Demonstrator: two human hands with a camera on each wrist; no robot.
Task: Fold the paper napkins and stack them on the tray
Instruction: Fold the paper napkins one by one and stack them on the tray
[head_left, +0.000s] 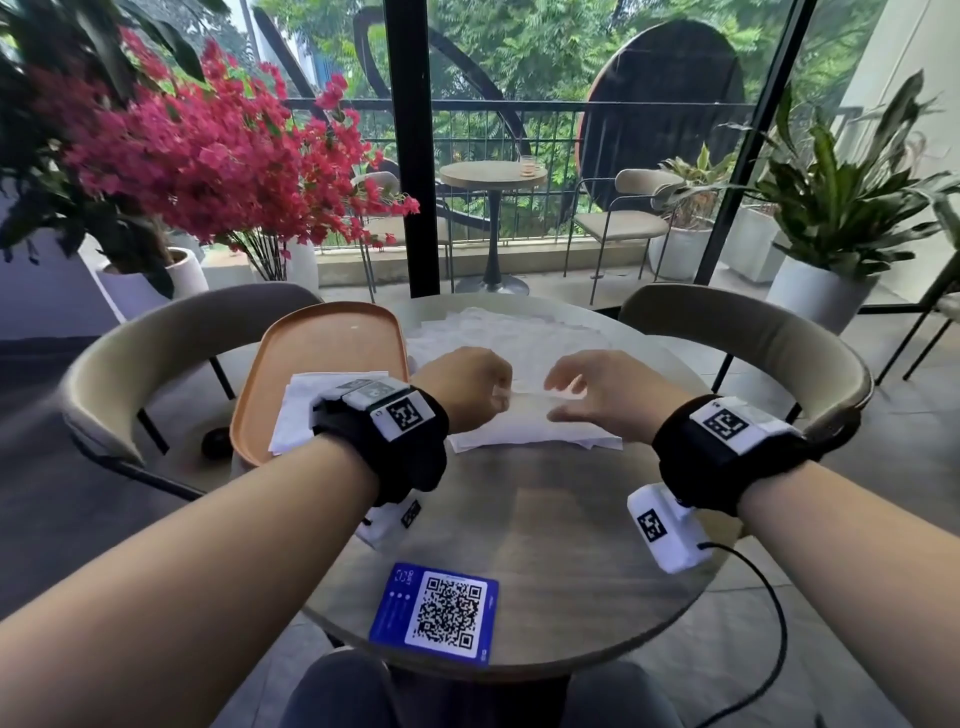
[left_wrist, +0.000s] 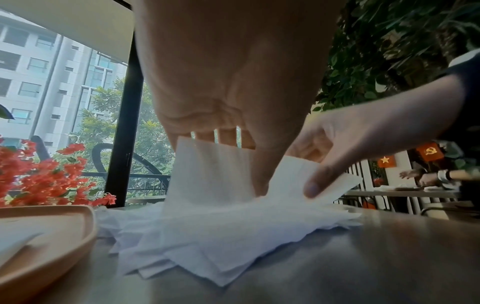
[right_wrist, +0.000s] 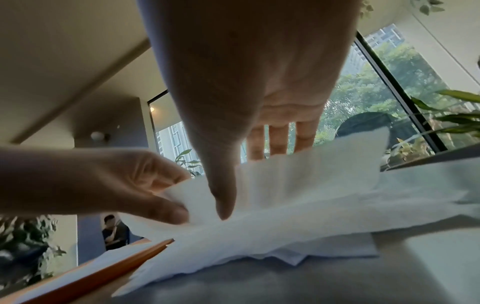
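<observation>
On the round table (head_left: 519, 519) lies a loose pile of white paper napkins (head_left: 519, 332) (left_wrist: 207, 236). Both hands lift one napkin (head_left: 524, 396) (left_wrist: 207, 174) (right_wrist: 311, 174) off the pile's near part, and its far edge stands up. My left hand (head_left: 498, 395) (left_wrist: 249, 162) pinches its left end between thumb and fingers. At the right end, my right hand (head_left: 558, 400) (right_wrist: 249, 181) has its thumb in front and its fingers behind. The orange tray (head_left: 332, 343) (left_wrist: 52, 236) (right_wrist: 103, 273) sits just left, with folded napkins (head_left: 306, 410) on its near half.
A blue QR card (head_left: 436, 613) lies near the table's front edge. Beige chairs (head_left: 156, 343) (head_left: 753, 332) stand to the left and right of the table. A black cable (head_left: 769, 597) hangs off my right wrist. Potted plants and a glass wall stand beyond.
</observation>
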